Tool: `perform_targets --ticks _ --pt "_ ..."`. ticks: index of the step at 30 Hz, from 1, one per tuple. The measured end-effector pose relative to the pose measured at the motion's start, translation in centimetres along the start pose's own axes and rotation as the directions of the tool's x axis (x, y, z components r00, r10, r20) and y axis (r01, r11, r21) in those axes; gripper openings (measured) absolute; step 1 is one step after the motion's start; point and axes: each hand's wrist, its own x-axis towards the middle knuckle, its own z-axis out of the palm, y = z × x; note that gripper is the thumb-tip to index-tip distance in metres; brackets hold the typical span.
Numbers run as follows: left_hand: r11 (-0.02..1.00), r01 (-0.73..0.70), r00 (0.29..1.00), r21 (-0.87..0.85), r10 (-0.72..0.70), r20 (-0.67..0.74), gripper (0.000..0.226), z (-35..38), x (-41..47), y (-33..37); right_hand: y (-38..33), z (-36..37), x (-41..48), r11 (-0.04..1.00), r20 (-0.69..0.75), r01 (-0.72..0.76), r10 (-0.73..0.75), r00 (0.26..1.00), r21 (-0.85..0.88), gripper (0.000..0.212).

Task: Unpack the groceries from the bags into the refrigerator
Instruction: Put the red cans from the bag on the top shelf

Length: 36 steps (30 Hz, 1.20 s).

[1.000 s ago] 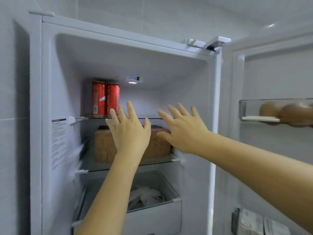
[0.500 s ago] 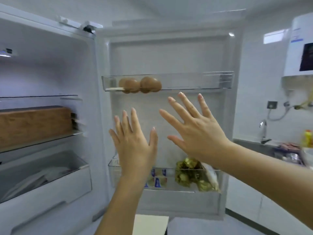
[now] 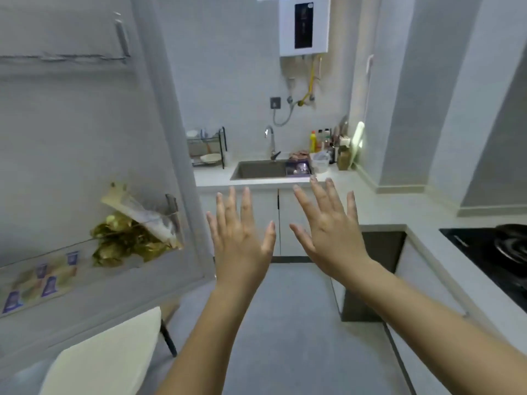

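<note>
I see both hands raised in front of the camera with their backs towards me. The left hand (image 3: pixel 241 240) has its fingers straight and spread wide and holds nothing. The right hand (image 3: pixel 330 232), just beside it but not touching it, is spread the same way and also holds nothing. The open white refrigerator door (image 3: pixel 85 138) fills the left side, blurred, and neither hand touches it. Its clear lower door shelf (image 3: pixel 171 212) holds a bunch of yellow-green leafy vegetables in a clear plastic bag (image 3: pixel 128 238). Left of that are small cartons with blue labels (image 3: pixel 48 283). Whether the clear upper door shelf (image 3: pixel 65 57) holds anything, I cannot tell. Below the door is a cream-white padded chair seat (image 3: pixel 108 354). Beyond the fingertips, a grey recessed sink (image 3: pixel 259 169) sits in the white counter with a chrome tap (image 3: pixel 271 141) behind it and a black wire dish rack (image 3: pixel 206 149) to its left. A white wall-mounted water heater (image 3: pixel 303 24) hangs above, and a black gas hob (image 3: pixel 490 252) lies at the right edge.
</note>
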Motion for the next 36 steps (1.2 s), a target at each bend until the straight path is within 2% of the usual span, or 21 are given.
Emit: perform_targets --ticks 3,8,12,16,19,22,25,30,36 --pt "0.996 -0.040 0.989 -0.074 0.050 0.137 0.074 5.7 -0.5 2.6 4.7 2.6 -3.5 0.989 0.125 -0.138 0.143 0.982 -0.046 0.067" --pt "0.979 -0.080 0.938 -0.188 0.138 0.319 0.070 14.5 -0.9 7.1 12.3 4.0 -6.8 0.937 0.253 -0.313 0.345 0.904 -0.157 0.071" --pt "0.951 -0.088 0.881 -0.296 0.213 0.423 0.068 20.0 -1.1 11.0 17.8 4.7 -9.0 0.877 0.266 -0.418 0.473 0.840 -0.239 0.076" --pt "0.903 -0.098 0.810 -0.418 0.316 0.494 0.067 24.3 -1.8 15.8 22.7 4.6 -12.1 0.768 0.266 -0.543 0.632 0.728 -0.339 0.066" --pt "0.864 -0.148 0.746 -0.481 0.417 0.520 0.068 26.4 -2.7 19.6 25.4 3.9 -15.0 0.701 0.234 -0.605 0.705 0.670 -0.378 0.066" --pt "0.826 -0.183 0.683 -0.533 0.497 0.535 0.066 28.1 -3.7 23.1 27.9 2.7 -17.9 0.610 0.204 -0.687 0.787 0.582 -0.395 0.074" --pt "0.791 -0.219 0.620 -0.572 0.565 0.545 0.066 29.2 -5.3 26.6 30.2 0.9 -21.3 0.523 0.155 -0.748 0.848 0.507 -0.409 0.069" --pt "0.670 -0.273 0.466 -0.690 0.720 0.515 0.067 30.5 -9.7 35.6 36.4 -3.2 -29.3 0.316 0.020 -0.866 0.942 0.334 -0.388 0.065" --pt "0.549 -0.308 0.375 -0.777 0.820 0.432 0.067 31.1 -15.0 48.1 45.0 -9.6 -37.5 0.179 -0.109 -0.913 0.966 0.233 -0.367 0.065"
